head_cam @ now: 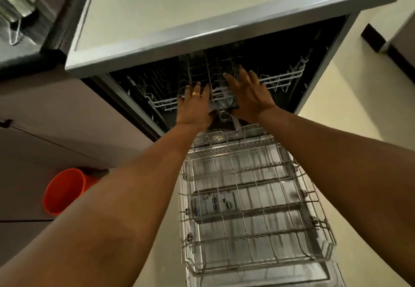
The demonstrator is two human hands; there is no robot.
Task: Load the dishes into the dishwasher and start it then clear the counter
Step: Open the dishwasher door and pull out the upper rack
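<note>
Straight fingers [232, 81], seemingly on upper rack [281, 79]

You're facing an upper rack [280, 78] of white-coated wire; lower rack [258, 197] is showing shiny grey wire; dishwasher top [179, 6] is looking smooth, satin, w/ metal edge; bucket [65, 190] is looking glossy orange plastic.

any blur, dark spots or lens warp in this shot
Head view: wide-angle warp slightly bows the top edge of the dishwasher; its inside is near black, swallowing the back of the upper rack; the lower rack smears with blur at its near right corner; left hand and right hand look fairly sharp.
</note>
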